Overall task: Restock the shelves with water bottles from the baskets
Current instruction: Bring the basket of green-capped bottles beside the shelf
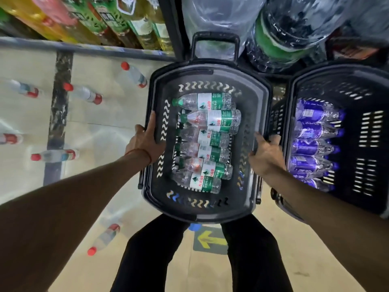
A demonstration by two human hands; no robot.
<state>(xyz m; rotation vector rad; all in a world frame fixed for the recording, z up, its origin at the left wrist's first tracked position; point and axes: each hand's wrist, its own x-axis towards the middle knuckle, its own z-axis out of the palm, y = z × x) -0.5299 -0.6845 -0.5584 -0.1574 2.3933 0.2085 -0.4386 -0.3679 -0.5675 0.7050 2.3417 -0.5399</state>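
A dark plastic basket [261,98] stands on the floor in front of me, holding several green-labelled water bottles [212,121] lying on their sides. My left hand [145,142] grips the basket's left rim, fingers curled over the edge. My right hand [266,153] grips its right rim. A second dark basket [357,85] stands to the right, holding several blue-labelled bottles [311,148]. Several red-capped water bottles [86,93] lie scattered on the pale floor to the left.
Shelves at the top hold coloured drink bottles [94,20] and large clear water jugs [284,34]. The basket's pull handle [215,39] points toward the shelf. My legs stand below, beside a yellow floor arrow [210,239].
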